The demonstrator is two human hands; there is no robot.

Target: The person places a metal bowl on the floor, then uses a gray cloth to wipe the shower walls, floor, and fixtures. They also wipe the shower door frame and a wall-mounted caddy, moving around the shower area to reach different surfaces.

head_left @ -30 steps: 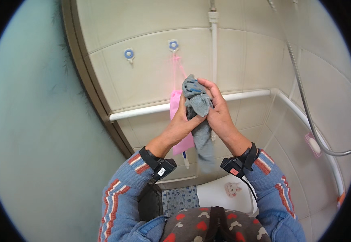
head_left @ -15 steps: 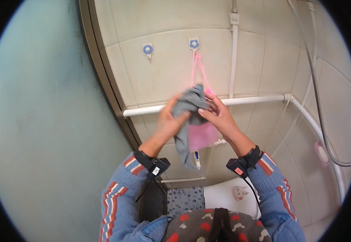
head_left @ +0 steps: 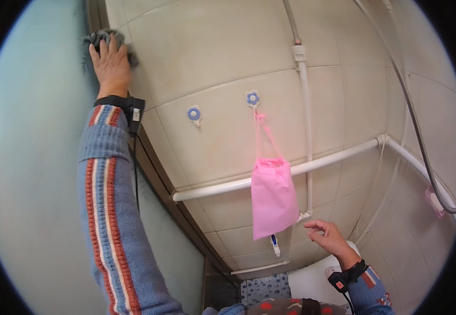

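My left hand (head_left: 111, 65) reaches high to the upper left, its fingers spread over a crumpled grey cloth (head_left: 101, 37). The palm presses the cloth against the dark door frame where it meets the tiled wall, and cloth shows beyond the fingertips and beside the hand. Low on the right, my right hand (head_left: 328, 239) hangs in the air with loosely bent fingers, thumb apart, and nothing visible in it. Nearest to it is a pink drawstring bag (head_left: 275, 199), which hangs by its cord from a blue flower hook (head_left: 252, 98).
A second flower hook (head_left: 194, 114) is on the tiles. White pipes (head_left: 217, 190) cross the wall in front of me. At the right hang a metal shower hose (head_left: 411, 100) and a pink soap holder (head_left: 435, 202). A frosted door panel (head_left: 34, 173) fills the left side.
My left hand has carried the grey cloth from the front of the pink bag up to the door frame. My right hand has left the cloth and dropped to the lower right.
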